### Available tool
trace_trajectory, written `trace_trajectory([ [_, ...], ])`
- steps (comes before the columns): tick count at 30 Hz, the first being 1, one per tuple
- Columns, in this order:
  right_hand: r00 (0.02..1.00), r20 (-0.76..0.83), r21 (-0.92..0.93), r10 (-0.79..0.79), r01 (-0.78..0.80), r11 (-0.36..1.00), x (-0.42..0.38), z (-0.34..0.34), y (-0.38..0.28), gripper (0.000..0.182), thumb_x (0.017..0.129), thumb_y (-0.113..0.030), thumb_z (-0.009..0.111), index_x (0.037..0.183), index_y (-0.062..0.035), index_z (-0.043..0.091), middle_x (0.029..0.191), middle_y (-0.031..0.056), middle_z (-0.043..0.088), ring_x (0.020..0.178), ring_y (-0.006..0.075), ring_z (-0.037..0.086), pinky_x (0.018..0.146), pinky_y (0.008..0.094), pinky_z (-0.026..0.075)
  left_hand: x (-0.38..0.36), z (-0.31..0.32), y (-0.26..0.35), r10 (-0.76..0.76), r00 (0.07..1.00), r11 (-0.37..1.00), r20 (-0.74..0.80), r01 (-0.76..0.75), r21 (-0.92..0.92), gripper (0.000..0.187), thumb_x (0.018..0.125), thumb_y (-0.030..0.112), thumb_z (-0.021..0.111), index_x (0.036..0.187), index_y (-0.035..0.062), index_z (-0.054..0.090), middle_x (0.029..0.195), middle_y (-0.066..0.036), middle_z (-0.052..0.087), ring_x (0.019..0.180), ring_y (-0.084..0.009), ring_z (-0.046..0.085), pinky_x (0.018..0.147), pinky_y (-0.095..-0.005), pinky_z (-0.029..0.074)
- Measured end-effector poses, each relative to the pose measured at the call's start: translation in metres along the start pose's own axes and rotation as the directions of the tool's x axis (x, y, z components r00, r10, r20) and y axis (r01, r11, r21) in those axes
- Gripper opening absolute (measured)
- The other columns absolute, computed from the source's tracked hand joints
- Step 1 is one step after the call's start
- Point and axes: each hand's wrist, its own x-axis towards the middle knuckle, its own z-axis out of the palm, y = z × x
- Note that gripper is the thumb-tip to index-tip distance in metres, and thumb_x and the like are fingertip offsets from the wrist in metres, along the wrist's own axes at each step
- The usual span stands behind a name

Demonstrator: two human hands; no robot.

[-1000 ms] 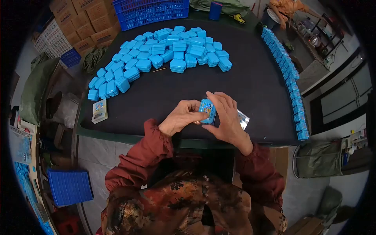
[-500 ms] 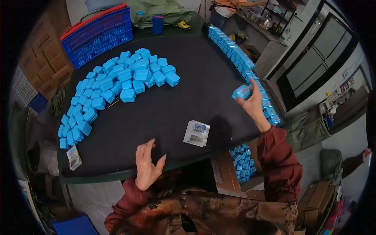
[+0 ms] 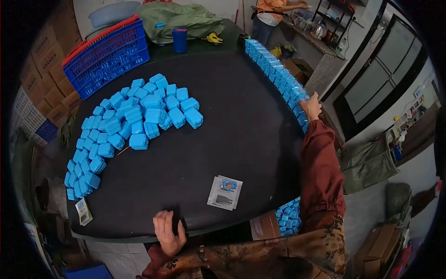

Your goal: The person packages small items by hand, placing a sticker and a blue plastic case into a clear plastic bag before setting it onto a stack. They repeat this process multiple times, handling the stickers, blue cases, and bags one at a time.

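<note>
My right hand [image 3: 312, 108] reaches to the stacked row of blue wrapped packs [image 3: 278, 74] along the table's right edge. Its fingers are bent over the row; whether a pack is still in them is hidden. My left hand [image 3: 169, 232] rests at the front edge of the black table [image 3: 223, 139], fingers slightly bent, thumb apart, holding nothing. Ahead of it and to the right lie flat printed packets [image 3: 225, 192]. A large heap of blue boxes [image 3: 132, 114] covers the left part of the table. Another printed packet [image 3: 83, 212] lies at the front left corner.
A blue crate [image 3: 108, 58] with a red rim stands at the back left, near a blue canister [image 3: 180, 40] and green cloth [image 3: 181, 21]. A carton of small blue packs [image 3: 288, 217] sits below the front edge. Another person [image 3: 269, 14] stands beyond the table.
My right hand has moved from above the table to the row at the right edge, carrying the blue pack, which no longer shows separately. The view has shifted, and my left hand's fingers are closer together.
</note>
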Motion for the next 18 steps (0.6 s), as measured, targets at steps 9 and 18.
trace_trajectory([
  [9, 0.969, -0.154, -0.186, -0.192, 0.163, 0.969, 0.008, 0.017, 0.006, 0.105, 0.06, -0.046, 0.079, 0.141, -0.0131, 0.02, 0.134, 0.019, 0.038, 0.121, 0.0394, 0.034, 0.095, 0.0529, 0.03, 0.002, 0.001, 0.0, -0.003, 1.0, 1.0, -0.012, 0.003, -0.007, 0.037, 0.068, -0.002, 0.06, 0.104, -0.0068, 0.053, 0.1, -0.02, 0.051, 0.092, -0.0386, 0.051, 0.079, -0.0435, 0.043],
  [18, 0.35, 0.253, 0.395, -0.902, 0.814, 0.426, -0.22, -0.01, -0.05, 0.036, 0.067, -0.029, 0.075, 0.086, -0.0021, 0.06, 0.083, 0.0143, 0.061, 0.073, 0.0331, 0.06, 0.062, 0.0392, 0.047, 0.005, -0.002, 0.002, -0.026, 1.0, 0.998, -0.004, 0.025, -0.057, 0.038, 0.069, -0.004, 0.061, 0.106, -0.0065, 0.052, 0.102, -0.02, 0.05, 0.095, -0.0382, 0.05, 0.082, -0.0439, 0.043],
])
